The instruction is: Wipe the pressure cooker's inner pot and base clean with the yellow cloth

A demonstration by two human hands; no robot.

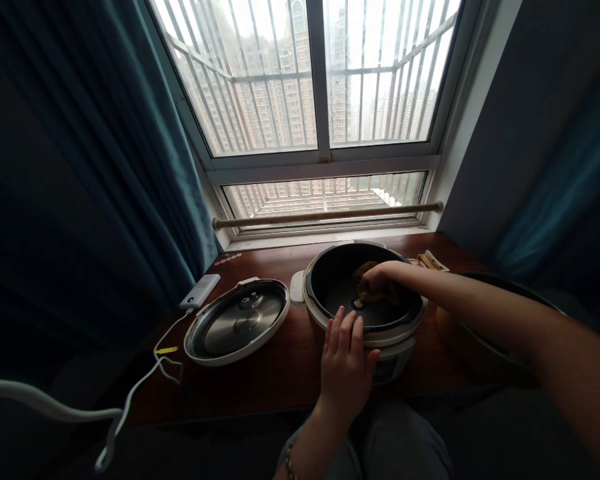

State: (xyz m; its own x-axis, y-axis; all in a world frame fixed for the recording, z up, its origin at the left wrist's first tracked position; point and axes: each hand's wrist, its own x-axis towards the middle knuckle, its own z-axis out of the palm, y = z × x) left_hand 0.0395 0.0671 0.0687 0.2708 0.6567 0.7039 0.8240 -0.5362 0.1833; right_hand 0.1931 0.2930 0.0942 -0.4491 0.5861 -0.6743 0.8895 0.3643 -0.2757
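Cooker (316, 308) on wooden sill (290, 373) — curtains (130, 167) seemingly teal.

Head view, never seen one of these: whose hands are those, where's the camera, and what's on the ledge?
No machine: a person wears the camera on the head, looking down at their own bare hands. The left hand lies open on the front rim of the electric cooker. The right hand reaches inside, closed on a yellow cloth. On the wooden ledge by the window lie a lid, a white power bank with its cable, and a round pot under the right arm.
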